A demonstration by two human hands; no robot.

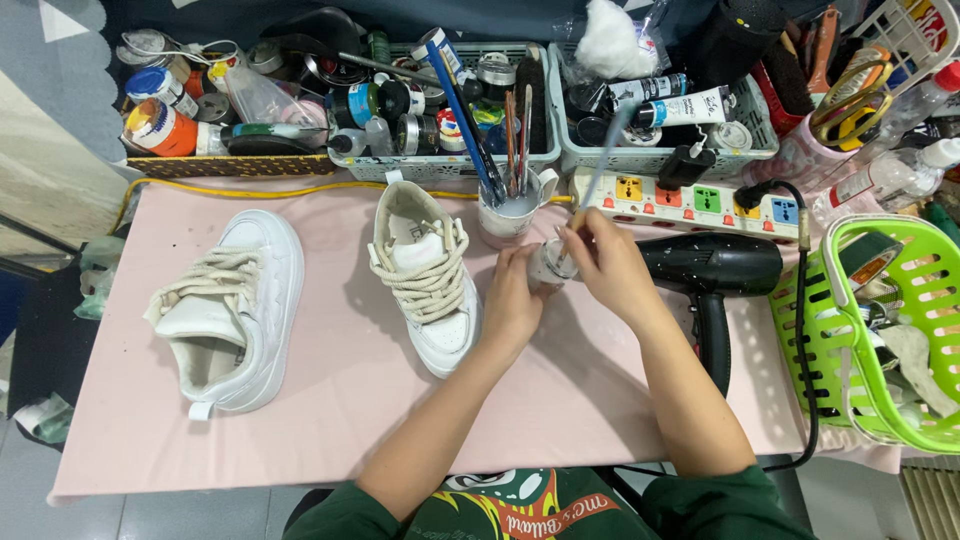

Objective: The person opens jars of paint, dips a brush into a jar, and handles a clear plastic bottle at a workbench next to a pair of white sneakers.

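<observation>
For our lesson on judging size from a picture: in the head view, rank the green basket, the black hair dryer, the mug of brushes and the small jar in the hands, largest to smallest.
1. Green basket, cut off by the frame's edge
2. Black hair dryer
3. Mug of brushes
4. Small jar, partly hidden by the left hand and right hand

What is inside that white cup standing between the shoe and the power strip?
The white cup holds several brushes standing upright, handles sticking out, one long and blue. Their tips and anything at the bottom are hidden by the cup's wall, so I cannot tell if it holds liquid.
</observation>
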